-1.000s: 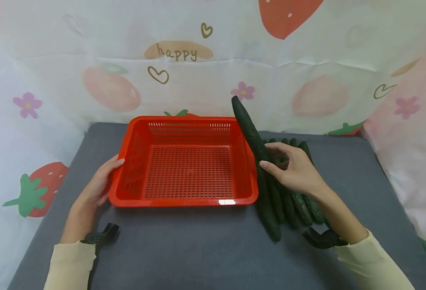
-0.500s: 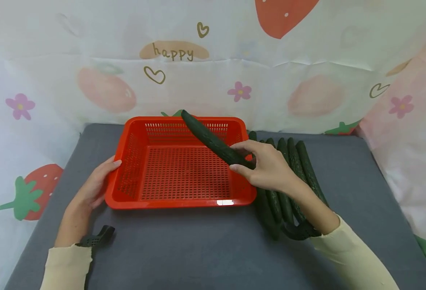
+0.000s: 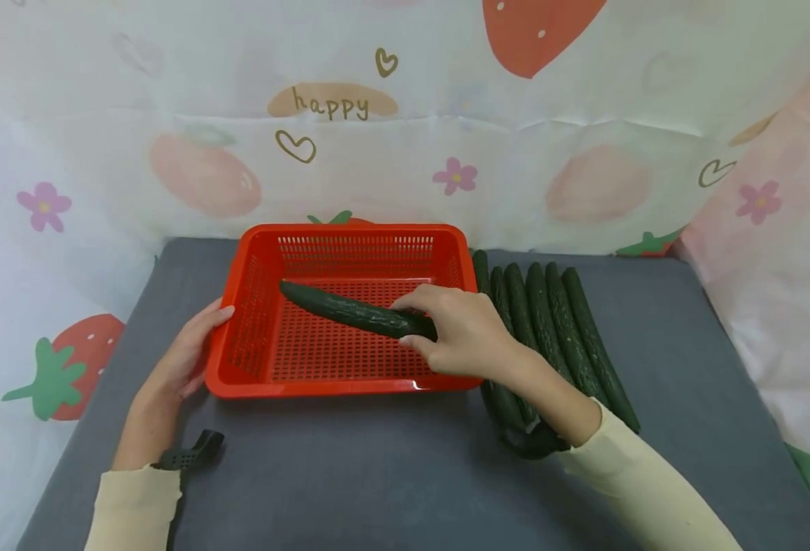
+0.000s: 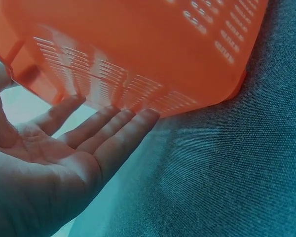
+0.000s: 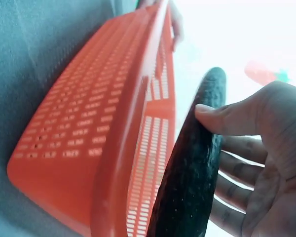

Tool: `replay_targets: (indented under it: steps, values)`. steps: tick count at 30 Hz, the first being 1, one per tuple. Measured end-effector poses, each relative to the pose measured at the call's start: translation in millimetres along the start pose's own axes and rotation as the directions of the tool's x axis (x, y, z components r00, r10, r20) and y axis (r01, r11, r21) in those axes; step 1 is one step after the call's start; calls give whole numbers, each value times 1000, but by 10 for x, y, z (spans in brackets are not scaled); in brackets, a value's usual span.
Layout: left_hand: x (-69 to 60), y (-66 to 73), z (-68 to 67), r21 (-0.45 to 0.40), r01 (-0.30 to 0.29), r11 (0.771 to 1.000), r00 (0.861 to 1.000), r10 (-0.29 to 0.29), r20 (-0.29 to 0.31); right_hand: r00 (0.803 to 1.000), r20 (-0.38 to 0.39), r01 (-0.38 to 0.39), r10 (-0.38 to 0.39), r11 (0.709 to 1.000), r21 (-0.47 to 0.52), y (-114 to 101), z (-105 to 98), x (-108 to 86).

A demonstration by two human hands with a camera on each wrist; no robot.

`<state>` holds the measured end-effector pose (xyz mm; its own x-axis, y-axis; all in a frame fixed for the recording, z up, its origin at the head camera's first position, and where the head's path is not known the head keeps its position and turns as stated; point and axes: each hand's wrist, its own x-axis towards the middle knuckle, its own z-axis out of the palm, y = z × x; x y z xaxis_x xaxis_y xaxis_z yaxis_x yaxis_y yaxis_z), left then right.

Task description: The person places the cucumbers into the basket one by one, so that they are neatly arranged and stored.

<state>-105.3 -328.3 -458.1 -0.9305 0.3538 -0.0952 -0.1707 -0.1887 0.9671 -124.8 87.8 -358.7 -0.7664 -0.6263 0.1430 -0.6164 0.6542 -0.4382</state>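
Observation:
The right hand (image 3: 467, 329) grips one end of a dark green cucumber (image 3: 350, 311), which lies nearly level over the inside of the red basket (image 3: 336, 389). Thumb and fingers stand on opposite sides of the cucumber (image 5: 187, 173) in the right wrist view, with the hand (image 5: 281, 158) beside the basket (image 5: 74, 113). At the basket's left side the left hand (image 3: 181, 356) holds the rim, its thumb on top. From the left wrist, the fingertips of this hand (image 4: 64, 163) touch the basket's outer wall (image 4: 113, 39). No other cucumber shows inside the basket.
Several cucumbers (image 3: 587, 329) lie side by side on the grey tabletop (image 3: 350, 474), right of the basket and partly under the right forearm. A patterned curtain (image 3: 405, 168) hangs behind the table and at both sides.
The right hand has carried the cucumber left from above the others to over the basket, turning it from steep to almost level. The left hand keeps its place on the rim.

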Motion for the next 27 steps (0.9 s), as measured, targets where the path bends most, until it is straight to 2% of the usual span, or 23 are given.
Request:
replay_targets:
  steps: [2, 8, 13, 18, 27]
  values:
    - [4, 3, -16, 4, -10, 1000, 1000, 10, -6, 1000, 17, 17, -16, 1000, -24, -33, 44, 28]
    - [-4, 6, -31, 5, 1, 1000, 1000, -1, 28, 995, 93, 31, -27, 999, -40, -136, 97, 107]
    - [-3, 3, -21, -5, -11, 1000, 999, 11, 31, 992, 114, 53, -47, 997, -53, -202, 127, 168]
    - [1, 21, -14, -12, -24, 1000, 998, 25, 53, 989, 139, 58, -55, 998, -13, -248, 139, 219]
    - [-2, 13, 10, 39, -17, 999, 1000, 16, 10, 999, 46, -5, 1, 996, 86, -172, 102, 186]
